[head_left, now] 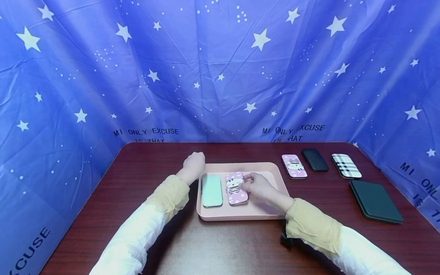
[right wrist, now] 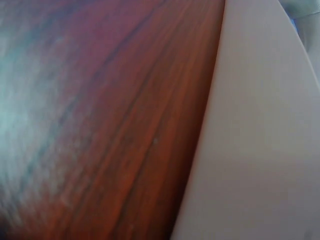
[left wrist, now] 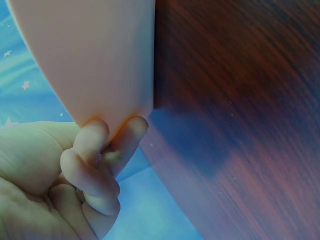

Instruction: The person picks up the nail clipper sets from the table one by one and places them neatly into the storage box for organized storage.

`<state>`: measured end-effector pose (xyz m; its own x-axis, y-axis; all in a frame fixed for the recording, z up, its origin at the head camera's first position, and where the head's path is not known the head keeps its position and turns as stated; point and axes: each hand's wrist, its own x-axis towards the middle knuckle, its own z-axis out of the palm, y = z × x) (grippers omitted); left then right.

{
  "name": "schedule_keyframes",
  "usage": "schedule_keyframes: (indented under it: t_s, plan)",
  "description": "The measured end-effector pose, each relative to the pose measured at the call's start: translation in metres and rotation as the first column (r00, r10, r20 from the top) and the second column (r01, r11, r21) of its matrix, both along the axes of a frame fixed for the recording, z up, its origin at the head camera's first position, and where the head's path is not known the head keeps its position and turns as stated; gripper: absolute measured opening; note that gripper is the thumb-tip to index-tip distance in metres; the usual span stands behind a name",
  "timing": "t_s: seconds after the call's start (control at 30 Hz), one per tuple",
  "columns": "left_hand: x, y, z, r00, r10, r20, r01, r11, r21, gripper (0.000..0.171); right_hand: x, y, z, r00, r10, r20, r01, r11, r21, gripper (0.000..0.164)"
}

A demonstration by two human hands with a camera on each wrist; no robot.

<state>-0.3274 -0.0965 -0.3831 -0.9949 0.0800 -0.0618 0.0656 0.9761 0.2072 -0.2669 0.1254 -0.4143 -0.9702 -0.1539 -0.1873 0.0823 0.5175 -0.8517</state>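
A pale pink tray lies on the table. My left hand grips its far left corner, and in the left wrist view the curled fingers press against the tray's outer wall. Over the tray, my right hand pinches the right edge of a pink case printed with dots and a striped cartoon figure. To its left in the tray lies a mint green case. The right wrist view has only the tray wall and the table, so the right hand's fingers are hidden there.
Right of the tray lie another pink printed case, a black case and a plaid case. A larger dark green flat case sits nearer the table's right edge. Blue star-patterned curtain surrounds the dark wooden table.
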Motion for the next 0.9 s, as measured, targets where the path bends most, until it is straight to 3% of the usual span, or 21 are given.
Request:
schedule_keyframes:
  t_s: [0.53,0.67,0.9]
  plan:
    - [-0.001,0.000,0.001,1.000,-0.014,0.004,0.014,1.000,-0.005,0.013,0.005,-0.003,0.004,0.977,0.093,-0.192,-0.037,0.961,0.275,0.049]
    - [0.001,0.000,0.002,1.000,-0.017,-0.018,0.017,1.000,-0.012,0.011,0.007,-0.004,0.006,0.974,0.097,-0.206,-0.034,0.956,0.291,0.049]
    - [0.002,0.000,0.002,1.000,-0.012,-0.014,0.012,1.000,-0.012,0.010,0.010,-0.006,0.006,0.994,0.063,-0.091,-0.046,0.983,0.176,0.047]
